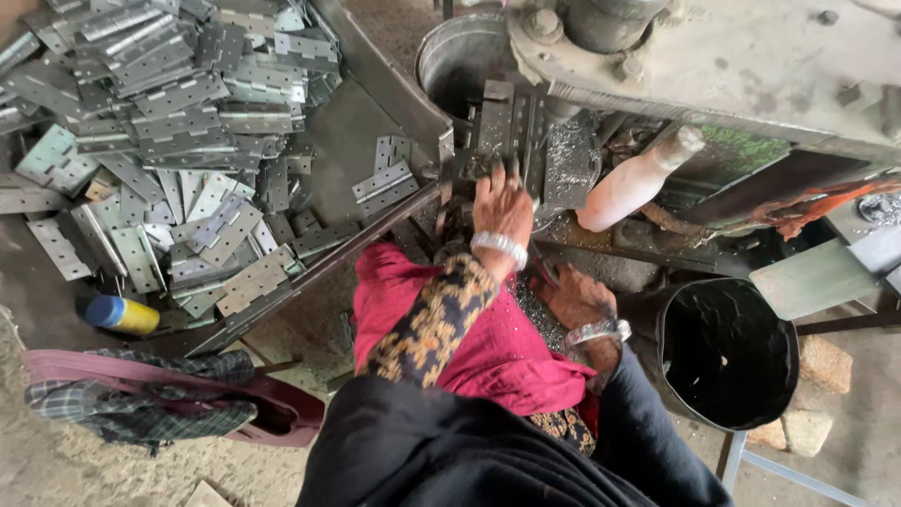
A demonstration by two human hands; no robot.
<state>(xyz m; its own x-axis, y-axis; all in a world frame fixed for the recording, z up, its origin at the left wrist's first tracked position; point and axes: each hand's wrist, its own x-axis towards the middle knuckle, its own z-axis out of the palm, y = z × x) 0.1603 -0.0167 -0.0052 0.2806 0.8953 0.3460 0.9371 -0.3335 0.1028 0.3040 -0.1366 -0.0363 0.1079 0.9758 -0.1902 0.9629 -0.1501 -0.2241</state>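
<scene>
At twelve o'clock under the press, our left hand [500, 205] presses flat on a hinge [495, 127], seating it; our right hand [579, 299] rests curled, empty, at four. Next we need another from the hinge pile [178, 122] at ten.

Grey metal hinge [495, 127] lying flat and opened out on the machine's bed, holes showing, its near edge sitting under the left hand [500, 202].

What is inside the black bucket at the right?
The black bucket looks dark and glossy inside; no separate item shows. Whether that is liquid or bare lining cannot be told. The right hand rests beside it.
</scene>
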